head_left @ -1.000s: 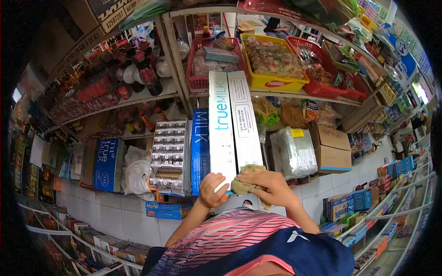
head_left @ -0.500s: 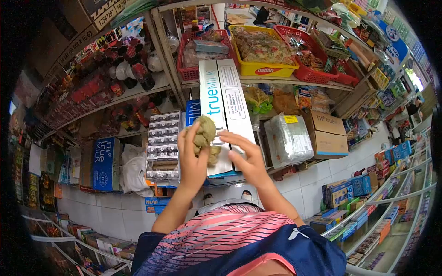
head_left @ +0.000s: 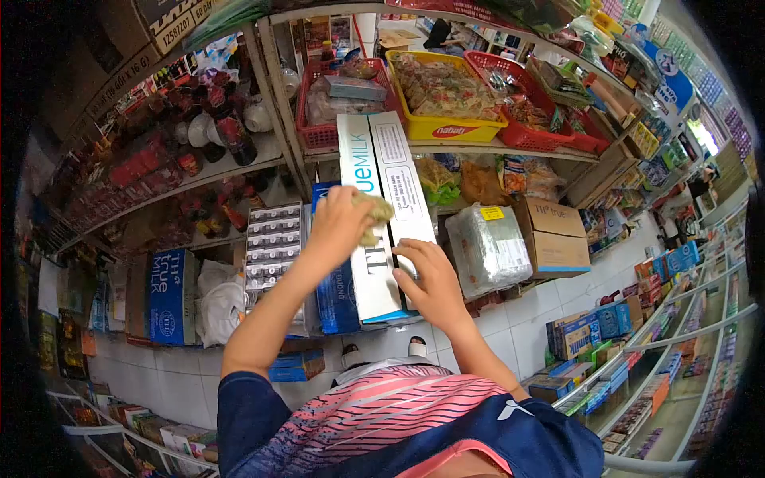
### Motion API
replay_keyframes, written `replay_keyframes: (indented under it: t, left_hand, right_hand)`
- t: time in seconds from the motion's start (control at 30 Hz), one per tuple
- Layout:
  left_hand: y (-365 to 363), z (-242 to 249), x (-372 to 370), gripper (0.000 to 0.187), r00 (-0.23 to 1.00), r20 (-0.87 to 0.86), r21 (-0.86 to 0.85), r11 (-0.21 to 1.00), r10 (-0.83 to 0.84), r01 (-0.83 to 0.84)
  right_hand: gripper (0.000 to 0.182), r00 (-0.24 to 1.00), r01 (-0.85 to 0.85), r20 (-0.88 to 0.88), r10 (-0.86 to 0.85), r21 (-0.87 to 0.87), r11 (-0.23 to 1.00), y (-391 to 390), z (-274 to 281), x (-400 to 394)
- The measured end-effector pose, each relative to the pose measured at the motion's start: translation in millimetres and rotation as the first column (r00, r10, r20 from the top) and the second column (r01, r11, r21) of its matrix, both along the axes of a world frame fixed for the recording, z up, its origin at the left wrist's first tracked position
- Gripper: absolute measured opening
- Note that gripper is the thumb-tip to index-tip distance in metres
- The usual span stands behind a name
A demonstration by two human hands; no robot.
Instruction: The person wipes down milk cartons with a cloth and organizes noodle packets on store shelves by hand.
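The tall white milk carton box, printed with "trueMILK" lettering, stood upright on the tiled floor against the shelving, and everything else arranged itself around it. The person's left hand was raised against the upper front face of the box, its fingers curled around a crumpled olive-green cloth that it pressed onto the printed side, covering part of the lettering. The right hand lay lower on the same box, fingers spread and flat against its right-hand panel, touching the cardboard. Just left of the white box, and touching it, stood a blue milk box, and beyond that a stack of shrink-wrapped grey cartons. Further left along the floor was another blue box marked "true MILK", with a white plastic bag between it and the grey stack. To the right of the white box sat a bundle wrapped in clear plastic, and beside that a brown cardboard box. Directly above the white box, on the shelf, rested a red basket and a yellow basket filled with packaged snacks.
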State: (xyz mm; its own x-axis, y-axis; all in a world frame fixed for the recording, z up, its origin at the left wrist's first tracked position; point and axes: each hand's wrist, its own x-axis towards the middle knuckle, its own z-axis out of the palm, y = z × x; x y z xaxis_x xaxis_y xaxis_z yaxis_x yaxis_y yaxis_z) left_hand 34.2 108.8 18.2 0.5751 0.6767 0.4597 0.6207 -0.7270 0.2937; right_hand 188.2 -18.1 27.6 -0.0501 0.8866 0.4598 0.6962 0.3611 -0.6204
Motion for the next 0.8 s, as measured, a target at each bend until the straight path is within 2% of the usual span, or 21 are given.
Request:
replay_keyframes:
  t: [0.1, 0.17, 0.2, 0.23, 0.27, 0.3, 0.37, 0.4, 0.43, 0.47, 0.57, 0.67, 0.73, 0.8]
  left_hand:
    - [51.9, -2.1, 6.4, 0.024, 0.987, 0.078, -0.118, 0.984, 0.141, -0.131]
    - [95.5, -25.2, 11.6, 0.028, 0.936, 0.268, -0.147, 0.970, 0.227, -0.194]
    - [121.0, -40.2, 17.0, 0.028, 0.931, 0.273, -0.151, 0.966, 0.243, -0.208]
    - [146.3, -55.4, 22.9, 0.029, 0.841, 0.485, -0.235, 0.962, 0.240, -0.139]
    - [162.5, -62.3, 26.0, 0.031, 0.701, 0.671, -0.294, 0.955, 0.243, -0.050]
    - [168.0, -61.4, 27.2, 0.031, 0.693, 0.676, -0.296, 0.954, 0.250, -0.055]
    - [179.8, -60.2, 32.1, 0.040, 0.456, 0.814, -0.445, 0.891, 0.360, 0.092]
    - [210.2, -95.6, 43.7, 0.045, 0.279, 0.894, -0.393, 0.913, 0.351, 0.113]
    - [207.4, -104.5, 43.2, 0.046, 0.390, 0.834, -0.410, 0.911, 0.391, -0.037]
    - [207.3, -118.0, 42.8, 0.046, 0.414, 0.806, -0.430, 0.899, 0.423, -0.081]
    - [179.9, -178.9, 40.5, 0.045, 0.327, 0.802, -0.567, 0.808, 0.499, 0.159]
    - [115.4, -214.0, 34.1, 0.044, 0.250, 0.787, -0.616, 0.689, 0.565, 0.381]
    - [65.0, -212.7, 31.6, 0.044, 0.193, 0.773, -0.614, 0.637, 0.604, 0.466]
    - [17.6, -188.2, 30.1, 0.043, 0.113, 0.766, -0.588, 0.619, 0.632, 0.520]
  right_hand:
    - [0.027, 0.999, -0.012, 0.037, 0.013, -0.014, 1.000, 0.6, 0.3, -2.9]
    - [0.026, 0.996, 0.037, 0.083, -0.037, -0.004, 0.999, 1.6, -1.8, -3.5]
    - [0.024, 0.996, 0.054, 0.074, -0.054, 0.007, 0.999, 2.4, -2.1, -4.4]
    - [0.024, 0.996, 0.041, 0.079, -0.041, 0.003, 0.999, 2.3, -1.6, -5.4]
    - [0.023, 0.995, 0.057, 0.083, -0.056, -0.010, 0.998, 2.6, -0.1, -6.3]
    - [0.022, 0.993, 0.076, 0.088, -0.074, -0.023, 0.997, 3.0, 1.3, -7.1]
    - [0.021, 0.992, 0.070, 0.109, -0.068, -0.018, 0.997, 4.0, 2.6, -7.9]
    - [0.021, 0.989, 0.077, 0.126, -0.073, -0.026, 0.997, 4.0, 3.2, -8.6]
    - [0.021, 0.987, 0.083, 0.144, -0.077, -0.035, 0.996, 4.6, 3.8, -9.3]
    - [0.022, 0.985, 0.092, 0.155, -0.083, -0.051, 0.995, 5.4, 4.2, -10.0]
    - [0.021, 0.983, 0.105, 0.157, -0.094, -0.061, 0.993, 7.5, 3.1, -11.8]
    - [0.020, 0.985, 0.107, 0.144, -0.095, -0.078, 0.991, 8.9, 2.5, -12.7]
    - [0.020, 0.984, 0.119, 0.142, -0.106, -0.087, 0.989, 9.0, 4.6, -14.3]
    - [0.020, 0.982, 0.140, 0.140, -0.127, -0.090, 0.986, 9.3, 4.4, -15.2]
